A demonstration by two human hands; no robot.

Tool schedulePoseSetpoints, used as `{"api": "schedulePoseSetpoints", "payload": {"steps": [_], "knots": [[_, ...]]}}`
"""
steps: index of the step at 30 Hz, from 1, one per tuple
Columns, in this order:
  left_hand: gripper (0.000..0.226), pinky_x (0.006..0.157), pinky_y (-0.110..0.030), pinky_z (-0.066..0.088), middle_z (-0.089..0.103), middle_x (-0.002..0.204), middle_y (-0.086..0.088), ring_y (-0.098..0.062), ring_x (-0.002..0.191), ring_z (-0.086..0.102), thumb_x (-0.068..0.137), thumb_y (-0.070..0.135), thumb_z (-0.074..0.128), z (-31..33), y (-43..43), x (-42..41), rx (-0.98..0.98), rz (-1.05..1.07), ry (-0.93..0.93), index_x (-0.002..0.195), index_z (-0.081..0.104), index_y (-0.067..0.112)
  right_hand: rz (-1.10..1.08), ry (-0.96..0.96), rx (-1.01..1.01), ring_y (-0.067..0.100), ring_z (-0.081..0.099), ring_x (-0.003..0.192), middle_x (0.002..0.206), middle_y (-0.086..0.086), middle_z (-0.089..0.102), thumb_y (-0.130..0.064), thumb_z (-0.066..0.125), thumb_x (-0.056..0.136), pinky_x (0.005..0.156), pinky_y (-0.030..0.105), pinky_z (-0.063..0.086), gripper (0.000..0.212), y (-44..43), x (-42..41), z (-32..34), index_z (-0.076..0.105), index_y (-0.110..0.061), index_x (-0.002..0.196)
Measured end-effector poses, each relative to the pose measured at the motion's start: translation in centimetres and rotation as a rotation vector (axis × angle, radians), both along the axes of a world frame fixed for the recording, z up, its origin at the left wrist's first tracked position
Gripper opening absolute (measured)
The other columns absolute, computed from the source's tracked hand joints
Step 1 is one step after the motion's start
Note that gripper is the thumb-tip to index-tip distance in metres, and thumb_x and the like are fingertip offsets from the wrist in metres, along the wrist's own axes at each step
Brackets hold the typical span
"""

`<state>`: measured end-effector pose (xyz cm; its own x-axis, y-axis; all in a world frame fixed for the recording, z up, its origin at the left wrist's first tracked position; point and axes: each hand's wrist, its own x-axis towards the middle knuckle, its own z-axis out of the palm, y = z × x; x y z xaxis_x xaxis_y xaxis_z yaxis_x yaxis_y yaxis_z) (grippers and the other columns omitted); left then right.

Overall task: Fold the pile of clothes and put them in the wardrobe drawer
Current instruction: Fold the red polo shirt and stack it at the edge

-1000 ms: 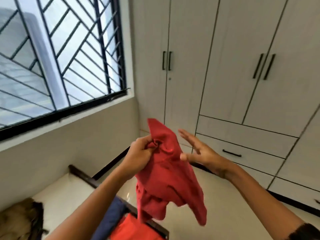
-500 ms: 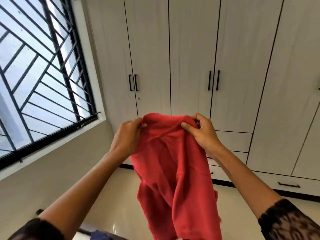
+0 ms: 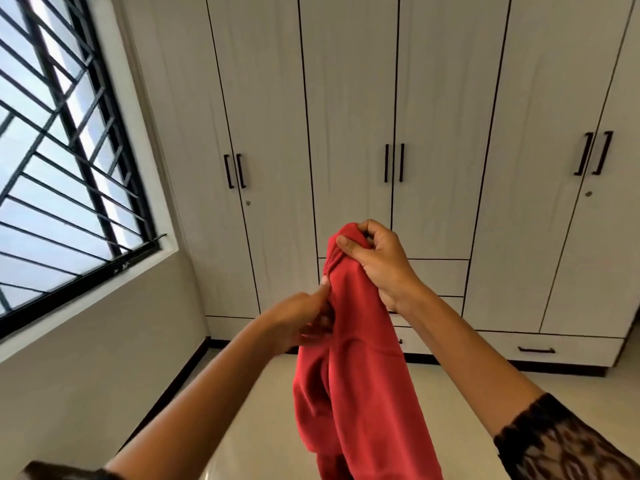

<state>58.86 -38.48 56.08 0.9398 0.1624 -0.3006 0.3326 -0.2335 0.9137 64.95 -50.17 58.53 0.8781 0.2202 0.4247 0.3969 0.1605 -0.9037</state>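
Note:
A red garment (image 3: 360, 375) hangs in the air in front of me, bunched at its top and trailing down past the bottom edge. My right hand (image 3: 377, 261) is shut on that bunched top, holding it up. My left hand (image 3: 301, 320) is lower, at the garment's left edge, fingers touching or pinching the cloth; it is motion-blurred, so the hold is unclear. Behind stands the white wardrobe (image 3: 346, 116) with shut doors and shut drawers (image 3: 540, 348) along its base.
A barred window (image 3: 59, 161) fills the left wall above a pale sill. Glossy cream floor (image 3: 263, 410) stretches between me and the wardrobe. Black handles (image 3: 393, 163) mark the doors. The clothes pile is out of view.
My right hand has gathered the garment's top into one bunch. My left hand let go of the top corner and dropped to the left edge. The view turned further toward the wardrobe.

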Motion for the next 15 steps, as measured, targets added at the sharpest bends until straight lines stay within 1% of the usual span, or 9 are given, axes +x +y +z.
{"api": "schedulePoseSetpoints", "payload": {"steps": [2,3,4,6,8,10,11,13,15], "knots": [[0.041,0.053,-0.021,0.032,0.046,0.056,0.003,-0.008,0.048,0.04,0.099,0.044,0.033,-0.2,-0.7,0.5,-0.11,0.045,-0.154,0.073,0.049,0.015,0.037,0.028,0.061,0.011,0.059,0.076,0.08,0.0,0.062,-0.009,0.066,0.084,0.074,0.023,0.048,0.014,-0.1,-0.5,0.1,0.057,-0.018,0.079],[0.041,0.056,-0.022,0.035,0.048,0.058,0.003,-0.008,0.051,0.042,0.099,0.043,0.033,-0.1,-0.8,0.8,-0.118,0.048,-0.224,0.078,0.053,0.014,0.063,0.048,0.09,0.012,0.061,0.077,0.083,0.002,0.064,-0.009,0.065,0.085,0.075,0.024,0.049,0.013,-0.2,-0.8,0.0,0.056,-0.018,0.079],[0.044,0.063,-0.025,0.04,0.053,0.065,0.0,-0.012,0.06,0.046,0.099,0.043,0.033,0.1,-0.8,1.1,-0.1,0.023,-0.271,0.086,0.058,0.01,0.082,0.063,0.106,0.015,0.063,0.079,0.087,0.005,0.067,-0.01,0.066,0.085,0.076,0.026,0.05,0.012,-0.4,-1.1,-0.2,0.056,-0.017,0.08],[0.052,0.072,-0.033,0.036,0.053,0.081,-0.008,-0.019,0.075,0.043,0.098,0.045,0.036,0.4,-0.5,1.3,0.01,-0.063,-0.318,0.1,0.061,0.0,0.03,0.047,0.086,0.016,0.063,0.081,0.088,0.005,0.067,-0.013,0.067,0.084,0.076,0.027,0.05,0.012,-0.8,-1.5,-0.7,0.057,-0.017,0.081],[0.043,0.072,-0.031,0.028,0.046,0.084,-0.009,-0.019,0.078,0.038,0.098,0.043,0.038,0.6,-0.3,1.4,0.106,-0.066,-0.377,0.095,0.058,0.005,-0.115,-0.019,0.026,0.011,0.058,0.075,0.08,0.002,0.062,-0.014,0.068,0.084,0.072,0.026,0.048,0.013,-1.4,-1.9,-1.3,0.055,-0.018,0.079],[0.033,0.068,-0.026,0.031,0.044,0.08,-0.008,-0.018,0.075,0.039,0.1,0.035,0.035,1.1,-0.5,1.7,0.11,-0.013,-0.43,0.089,0.052,0.008,-0.252,-0.104,-0.06,0.009,0.051,0.066,0.071,0.0,0.056,-0.015,0.068,0.083,0.067,0.026,0.044,0.019,-1.8,-2.6,-2.2,0.051,-0.017,0.075],[0.033,0.061,-0.021,0.033,0.043,0.073,-0.008,-0.016,0.069,0.04,0.101,0.031,0.034,1.3,-0.6,1.8,0.102,0.013,-0.46,0.082,0.049,0.009,-0.304,-0.137,-0.098,0.009,0.047,0.062,0.068,0.0,0.054,-0.014,0.068,0.083,0.063,0.024,0.042,0.022,-1.9,-3.1,-2.7,0.049,-0.016,0.073],[0.034,0.043,-0.012,0.028,0.036,0.062,-0.002,-0.01,0.056,0.032,0.102,0.027,0.034,1.6,-0.7,2.0,0.122,0.041,-0.505,0.071,0.042,0.013,-0.358,-0.161,-0.131,0.008,0.044,0.058,0.066,0.004,0.054,-0.015,0.069,0.082,0.057,0.022,0.039,0.023,-1.9,-4.3,-3.6,0.048,-0.012,0.073],[0.031,0.041,-0.013,0.026,0.034,0.062,0.0,-0.008,0.055,0.03,0.102,0.025,0.034,1.8,-0.5,2.2,0.155,0.027,-0.518,0.074,0.041,0.013,-0.353,-0.135,-0.098,0.005,0.042,0.053,0.062,0.004,0.051,-0.017,0.067,0.084,0.052,0.02,0.038,0.024,-1.9,-5.6,-4.2,0.047,-0.009,0.073]]}}
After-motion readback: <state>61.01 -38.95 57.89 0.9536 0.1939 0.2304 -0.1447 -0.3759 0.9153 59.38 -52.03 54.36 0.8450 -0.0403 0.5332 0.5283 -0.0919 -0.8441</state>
